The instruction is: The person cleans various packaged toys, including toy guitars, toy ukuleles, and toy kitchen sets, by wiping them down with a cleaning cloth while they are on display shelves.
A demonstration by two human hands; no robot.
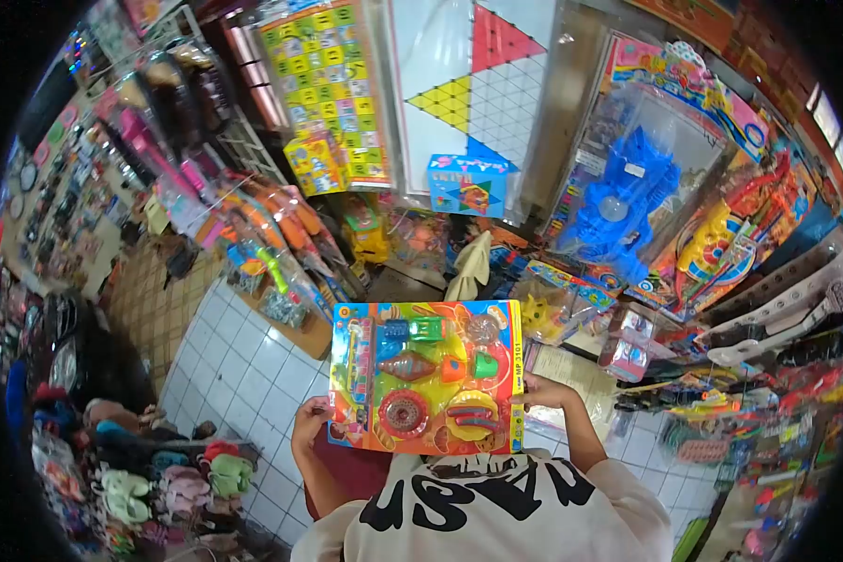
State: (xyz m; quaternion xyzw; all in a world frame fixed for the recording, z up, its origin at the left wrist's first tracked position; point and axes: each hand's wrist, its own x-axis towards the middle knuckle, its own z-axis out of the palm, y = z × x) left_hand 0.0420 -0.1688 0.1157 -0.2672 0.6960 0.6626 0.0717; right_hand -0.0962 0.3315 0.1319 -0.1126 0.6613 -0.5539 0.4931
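Observation:
A carded toy food set (427,377) in a clear blister is held up in front of my chest, its printed front facing up to me. In it show a chocolate donut, a hot dog in a yellow bun, a green cup and other small plastic pieces. My left hand (311,421) grips the pack's left edge near the lower corner, with the fingers partly behind the card. On the opposite edge, my right hand (545,393) has hold of the pack, its fingertips mostly hidden at the card's side.
Bagged toys (281,225) hang at left, and slippers (178,482) sit low left. A board with coloured triangles (515,94) and a packaged blue toy (628,201) stand ahead. More packaged goods (749,375) crowd the right side. White floor tiles (225,375) show at left.

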